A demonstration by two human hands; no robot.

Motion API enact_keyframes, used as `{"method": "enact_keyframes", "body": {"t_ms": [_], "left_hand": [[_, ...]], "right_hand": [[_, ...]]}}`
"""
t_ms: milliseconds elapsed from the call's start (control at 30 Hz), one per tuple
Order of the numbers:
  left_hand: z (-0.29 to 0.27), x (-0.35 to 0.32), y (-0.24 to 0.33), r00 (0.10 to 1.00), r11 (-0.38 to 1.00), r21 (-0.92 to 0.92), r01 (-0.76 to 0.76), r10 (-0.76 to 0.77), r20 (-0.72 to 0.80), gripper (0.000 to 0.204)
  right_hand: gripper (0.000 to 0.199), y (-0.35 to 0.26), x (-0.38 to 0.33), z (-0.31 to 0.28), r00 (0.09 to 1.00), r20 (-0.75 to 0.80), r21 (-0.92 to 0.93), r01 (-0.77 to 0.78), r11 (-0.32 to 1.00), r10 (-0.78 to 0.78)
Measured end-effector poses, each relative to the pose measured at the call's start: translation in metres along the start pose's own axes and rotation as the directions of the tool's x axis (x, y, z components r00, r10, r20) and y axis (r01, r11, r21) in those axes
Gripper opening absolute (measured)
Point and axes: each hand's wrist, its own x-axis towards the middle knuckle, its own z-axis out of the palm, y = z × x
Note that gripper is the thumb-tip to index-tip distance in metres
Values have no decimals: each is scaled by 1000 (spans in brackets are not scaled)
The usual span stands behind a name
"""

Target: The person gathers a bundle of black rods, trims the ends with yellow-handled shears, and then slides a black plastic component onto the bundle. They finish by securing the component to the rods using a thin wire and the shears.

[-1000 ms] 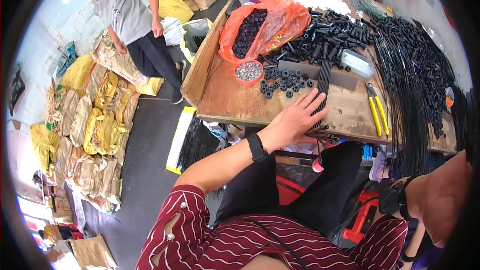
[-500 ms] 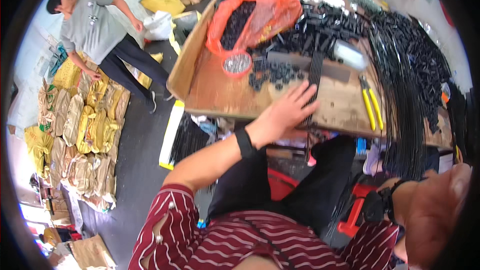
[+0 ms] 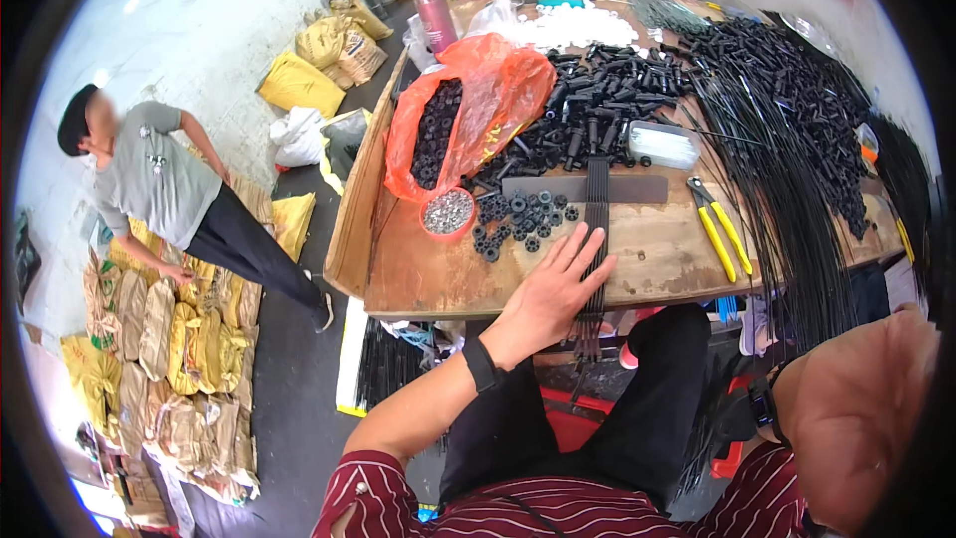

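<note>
My left hand (image 3: 558,284) lies flat with its fingers stretched out over a bundle of thin black rods (image 3: 597,201). The rods cross a flat grey metal strip (image 3: 639,189) and reach past the table's near edge. Just left of my fingertips is a small heap of black ring-shaped parts (image 3: 513,221). My right hand (image 3: 864,418) is raised at the lower right, away from the table and very near the camera; its fingers cannot be made out.
Yellow-handled pliers (image 3: 723,239), a clear plastic box (image 3: 664,144) and a red bowl of small metal pieces (image 3: 447,213) lie on the wooden table (image 3: 637,269). An orange bag (image 3: 478,100) and black tubes (image 3: 617,90) are behind. A person (image 3: 169,169) stands left by stacked sacks (image 3: 154,324).
The view has tilted up, bringing in people beyond the table's far end. My left hand stays on the rods, and my right hand remains raised at the right.
</note>
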Motion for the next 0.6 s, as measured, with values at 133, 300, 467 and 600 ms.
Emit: {"method": "enact_keyframes", "body": {"t_ms": [133,300,467,600], "left_hand": [[5,-8,-8,1000,999,43,13,-14,27,76],[3,-13,-13,997,986,165,-18,6,72,78],[6,-20,-13,999,999,-12,37,-37,6,88],[10,-4,-9,998,998,-57,-9,6,-55,95]], "right_hand": [[43,15,0,3,998,31,-15,-47,999,47],[41,18,-2,21,987,149,21,-60,998,56],[40,42,-21,48,952,271,105,-173,979,139],[39,60,-44,78,934,303,182,-253,950,190]]}}
